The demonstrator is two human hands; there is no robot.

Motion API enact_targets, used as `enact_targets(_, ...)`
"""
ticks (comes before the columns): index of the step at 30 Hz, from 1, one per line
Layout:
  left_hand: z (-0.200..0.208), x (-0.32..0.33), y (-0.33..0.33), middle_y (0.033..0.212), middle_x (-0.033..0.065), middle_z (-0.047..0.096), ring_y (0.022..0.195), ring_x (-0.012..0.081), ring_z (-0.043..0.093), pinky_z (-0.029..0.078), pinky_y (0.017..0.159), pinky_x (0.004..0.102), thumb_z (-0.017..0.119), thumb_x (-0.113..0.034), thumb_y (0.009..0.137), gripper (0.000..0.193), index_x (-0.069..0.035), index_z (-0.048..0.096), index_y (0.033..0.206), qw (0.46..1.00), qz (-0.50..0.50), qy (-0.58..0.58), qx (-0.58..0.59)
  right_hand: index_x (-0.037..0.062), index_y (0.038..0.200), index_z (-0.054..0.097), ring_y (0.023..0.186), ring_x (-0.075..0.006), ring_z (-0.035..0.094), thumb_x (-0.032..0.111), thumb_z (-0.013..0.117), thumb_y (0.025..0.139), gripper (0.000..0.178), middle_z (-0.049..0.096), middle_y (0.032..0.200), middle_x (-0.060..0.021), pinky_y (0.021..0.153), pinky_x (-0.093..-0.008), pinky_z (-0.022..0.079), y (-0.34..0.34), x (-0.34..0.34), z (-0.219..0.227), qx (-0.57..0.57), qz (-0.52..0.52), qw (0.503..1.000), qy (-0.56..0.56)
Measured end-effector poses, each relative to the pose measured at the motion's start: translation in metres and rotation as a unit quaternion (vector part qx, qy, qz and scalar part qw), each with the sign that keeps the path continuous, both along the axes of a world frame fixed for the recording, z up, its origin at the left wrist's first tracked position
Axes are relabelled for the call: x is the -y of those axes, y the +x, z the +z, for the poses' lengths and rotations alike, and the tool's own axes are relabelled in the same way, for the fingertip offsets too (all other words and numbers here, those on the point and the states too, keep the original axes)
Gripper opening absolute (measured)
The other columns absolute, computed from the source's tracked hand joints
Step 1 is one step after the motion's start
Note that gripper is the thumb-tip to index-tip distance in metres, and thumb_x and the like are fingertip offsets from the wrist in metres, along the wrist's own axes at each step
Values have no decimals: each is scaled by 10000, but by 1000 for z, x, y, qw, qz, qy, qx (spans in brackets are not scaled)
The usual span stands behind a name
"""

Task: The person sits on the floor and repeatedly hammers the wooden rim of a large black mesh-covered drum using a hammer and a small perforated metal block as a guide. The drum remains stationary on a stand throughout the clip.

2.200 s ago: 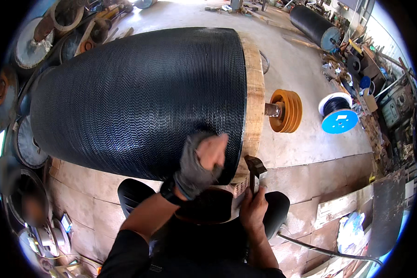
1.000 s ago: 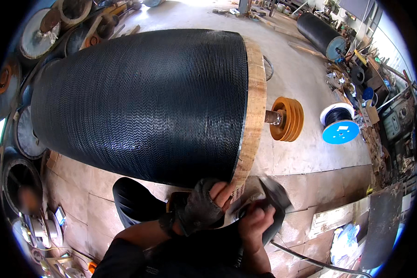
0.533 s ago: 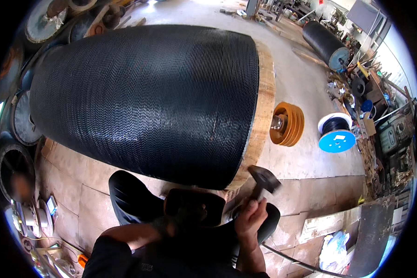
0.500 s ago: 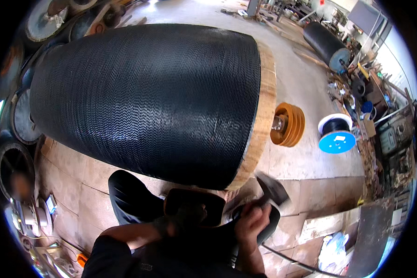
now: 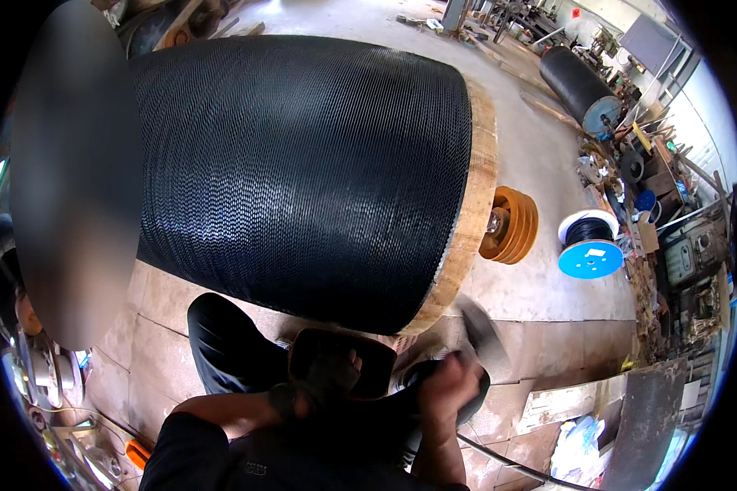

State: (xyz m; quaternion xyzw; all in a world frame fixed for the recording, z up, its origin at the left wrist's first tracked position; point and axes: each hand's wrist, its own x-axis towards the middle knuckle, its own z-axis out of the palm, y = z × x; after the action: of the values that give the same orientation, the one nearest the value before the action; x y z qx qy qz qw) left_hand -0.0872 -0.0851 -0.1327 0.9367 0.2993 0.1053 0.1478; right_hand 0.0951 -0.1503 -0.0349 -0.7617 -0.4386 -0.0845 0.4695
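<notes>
A big black roller with a finely ridged surface and a wooden end lies across the view before my knees. My right hand is closed round a hammer, whose head is smeared by motion near the roller's lower right corner. My left hand, in a dark glove, is over a dark open box between my knees. Its fingers look curled, with bare fingertips showing; what they hold, if anything, is too dark to make out.
An orange grooved pulley sits on the roller's shaft. Right of it stands a cable spool with a blue flange. Another black roller lies far right. A blurred grey oval covers the left side. Boards lie low at right.
The blurred grey oval has come into view at the left, covering the roller's left end. My right hand and hammer have shifted slightly and are more blurred. The left hand stays about in place.
</notes>
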Motion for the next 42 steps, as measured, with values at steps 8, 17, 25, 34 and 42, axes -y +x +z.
enact_targets(8,3,-2,-6,1038,177,641,915,309,656,555,738,410,522,-154,960,233,-1,653,1077,996,-12,10,-86,30,888,527,505,-142,436,321,383,1039,359,473,614,-29,480,-255,359,-4,21,-9,-33,31,996,83)
enact_targets(17,111,-41,6,986,205,655,849,309,656,543,677,441,598,-133,902,233,28,642,1065,977,-65,94,181,22,867,561,527,-391,513,154,426,1006,235,519,618,-195,519,-416,467,-23,16,18,-90,4,994,58)
enact_targets(25,148,-157,48,1074,106,648,931,278,630,514,777,453,651,-60,814,327,-69,653,1140,870,-26,375,320,-2,874,517,485,-294,524,195,500,1001,235,532,586,-131,462,-375,408,4,5,-14,-64,-2,996,-60)
enact_targets(34,151,-169,55,1104,91,610,933,281,618,520,810,472,686,-70,776,374,-112,609,1139,856,-25,391,338,-33,871,538,478,-337,525,127,512,983,197,535,592,-178,449,-394,399,-2,0,0,-57,53,995,-64)
enact_targets(42,161,-174,50,1102,115,584,928,303,614,538,736,408,702,-32,725,423,-68,642,1142,858,12,398,323,7,968,523,662,-468,633,181,635,943,209,632,731,-259,531,-509,487,6,-13,-21,-8,-20,992,-125)
